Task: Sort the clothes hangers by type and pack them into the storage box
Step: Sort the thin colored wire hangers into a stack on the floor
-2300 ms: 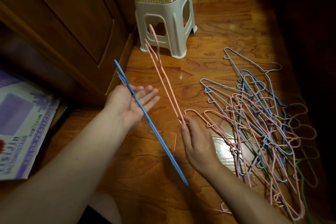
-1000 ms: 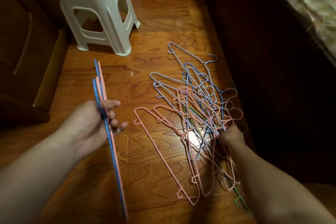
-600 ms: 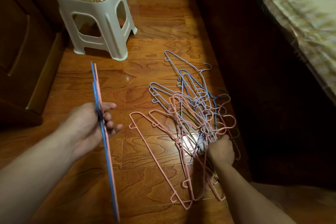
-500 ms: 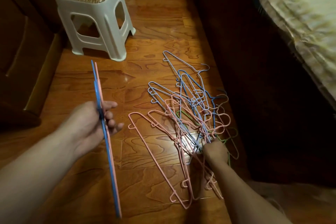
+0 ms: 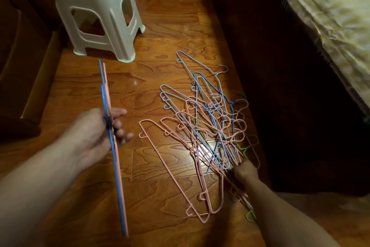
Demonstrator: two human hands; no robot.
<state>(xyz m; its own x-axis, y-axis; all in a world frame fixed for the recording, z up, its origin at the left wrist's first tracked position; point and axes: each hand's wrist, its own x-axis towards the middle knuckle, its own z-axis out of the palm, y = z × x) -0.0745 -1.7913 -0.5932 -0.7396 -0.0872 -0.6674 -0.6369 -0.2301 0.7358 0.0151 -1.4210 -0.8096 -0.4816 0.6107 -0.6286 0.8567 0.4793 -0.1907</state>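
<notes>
The wooden floor (image 5: 96,196) carries everything here, its planks glossy, with a bright glare under the hangers. A bed (image 5: 328,18) with a pale patterned cover fills the upper right corner, its side in deep shadow. Dark wooden furniture (image 5: 22,50) runs along the floor's left edge. A white plastic stool (image 5: 96,12) with a woven-look top stands near the floor's far left part, beside that furniture.

The pile of hangers (image 5: 208,126) lies tangled on the floor toward its right side, close to the shadowed bed base: thin wire hangers in pink, blue and a few green, crossing over each other, hooks pointing several ways. No storage box shows in the view.

The left hand (image 5: 98,132) is raised over the floor's left part, fingers curled round the held hangers (image 5: 114,146), a blue one and a pink one pressed flat together and seen edge-on, running from near the stool down toward the near edge of the view.

The right hand (image 5: 243,172) is down at the near right end of the pile, touching the hangers there; it is seen from the back, so I cannot tell whether its fingers grip any.
</notes>
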